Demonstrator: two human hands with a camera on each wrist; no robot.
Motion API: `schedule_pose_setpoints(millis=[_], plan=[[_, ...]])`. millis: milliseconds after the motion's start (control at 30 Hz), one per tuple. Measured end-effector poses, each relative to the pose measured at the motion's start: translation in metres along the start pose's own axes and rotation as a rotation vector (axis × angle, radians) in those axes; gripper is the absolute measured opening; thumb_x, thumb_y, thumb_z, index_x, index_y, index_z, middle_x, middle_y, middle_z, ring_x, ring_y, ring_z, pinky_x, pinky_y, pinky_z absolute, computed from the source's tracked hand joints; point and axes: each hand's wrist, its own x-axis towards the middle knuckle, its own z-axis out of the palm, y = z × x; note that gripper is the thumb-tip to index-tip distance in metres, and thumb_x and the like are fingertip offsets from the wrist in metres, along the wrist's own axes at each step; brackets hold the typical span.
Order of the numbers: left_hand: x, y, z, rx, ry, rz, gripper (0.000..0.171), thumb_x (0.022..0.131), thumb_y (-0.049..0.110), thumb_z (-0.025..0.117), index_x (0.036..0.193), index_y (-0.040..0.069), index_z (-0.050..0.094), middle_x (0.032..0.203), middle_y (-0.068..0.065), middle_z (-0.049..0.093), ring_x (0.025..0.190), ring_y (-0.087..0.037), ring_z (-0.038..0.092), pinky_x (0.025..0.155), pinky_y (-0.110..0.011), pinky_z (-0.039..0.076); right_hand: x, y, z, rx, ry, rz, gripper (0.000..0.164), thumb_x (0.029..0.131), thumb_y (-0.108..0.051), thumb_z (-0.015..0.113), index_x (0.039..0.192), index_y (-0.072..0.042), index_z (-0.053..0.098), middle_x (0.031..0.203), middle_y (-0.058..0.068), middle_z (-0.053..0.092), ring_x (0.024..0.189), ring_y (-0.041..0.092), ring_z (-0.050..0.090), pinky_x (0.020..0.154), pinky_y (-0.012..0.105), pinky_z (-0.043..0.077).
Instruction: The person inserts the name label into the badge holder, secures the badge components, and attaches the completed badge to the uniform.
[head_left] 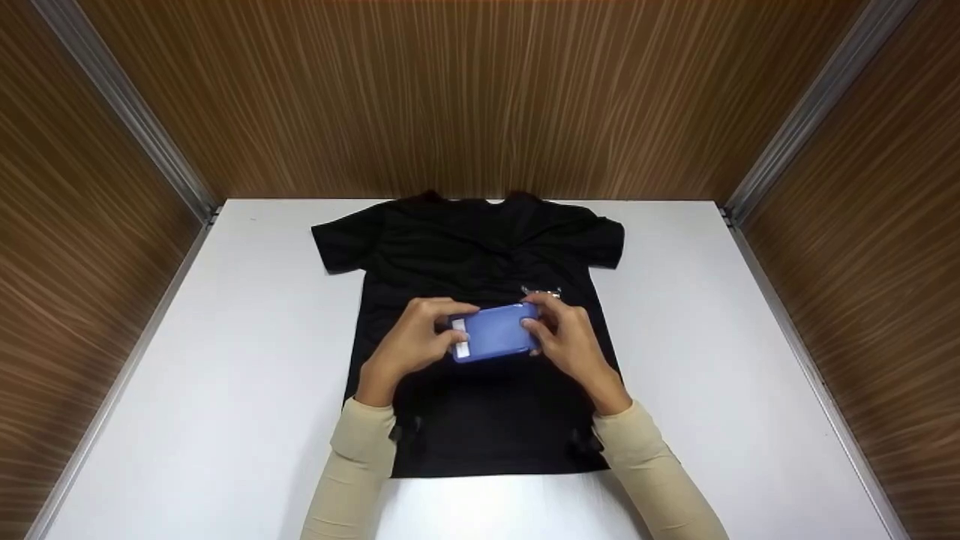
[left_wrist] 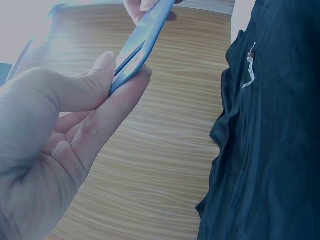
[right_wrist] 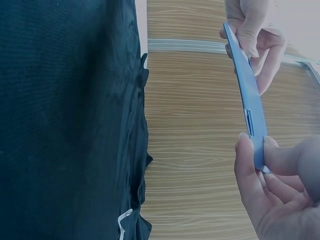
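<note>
A thin blue phone case (head_left: pixel 495 332) with a white strip near one end is held up over a black T-shirt (head_left: pixel 487 420). My left hand (head_left: pixel 416 341) pinches its left end, the one with the strip, between thumb and fingers. At the opposite end my right hand (head_left: pixel 566 337) grips it the same way, thumb on the near face. Seen from the left wrist, the case (left_wrist: pixel 142 42) is edge-on, with a slot along its side. The right wrist view also shows the case (right_wrist: pixel 250 100) edge-on between both hands.
The T-shirt lies spread on a white table (head_left: pixel 255 337), sleeves out, with wrinkles across the chest. Just beyond my right hand, a small shiny crumpled piece (head_left: pixel 544 292) lies on the shirt. Wood-grain panels (head_left: pixel 480 97) with metal corner rails enclose the back and sides.
</note>
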Motion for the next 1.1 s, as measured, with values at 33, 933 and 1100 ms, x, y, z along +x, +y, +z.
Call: schedule_pose_setpoints(millis=[33,933,1100], plan=[[0.0,0.0,0.001,0.001,-0.001,0.001,0.035,0.086,-0.003,0.077,0.12,0.004,0.076,0.113,-0.012,0.077,0.097,-0.019,0.068,0.085,-0.039,0.06,0.0,0.0,0.0,0.002,0.0,0.0,0.024,0.092,-0.002,0.073,0.116,0.002,0.068,0.084,0.017,0.076,0.058,0.026,0.07,0.048,0.021,0.054],[0.001,-0.001,0.007,0.002,-0.015,0.007,0.035,0.085,-0.002,0.079,0.12,0.003,0.076,0.113,-0.013,0.077,0.092,-0.017,0.065,0.083,-0.038,0.06,-0.004,-0.004,0.012,-0.176,0.03,-0.05,0.024,0.092,-0.005,0.074,0.114,0.004,0.069,0.101,0.02,0.079,0.083,0.022,0.076,0.068,0.04,0.061],[0.003,0.0,0.01,0.002,-0.012,0.007,0.035,0.085,-0.003,0.079,0.119,0.003,0.076,0.113,-0.013,0.077,0.093,-0.017,0.066,0.084,-0.037,0.06,-0.005,-0.004,0.013,-0.229,0.04,-0.065,0.025,0.092,-0.007,0.075,0.114,0.003,0.069,0.1,0.019,0.079,0.078,0.018,0.073,0.065,0.039,0.06]])
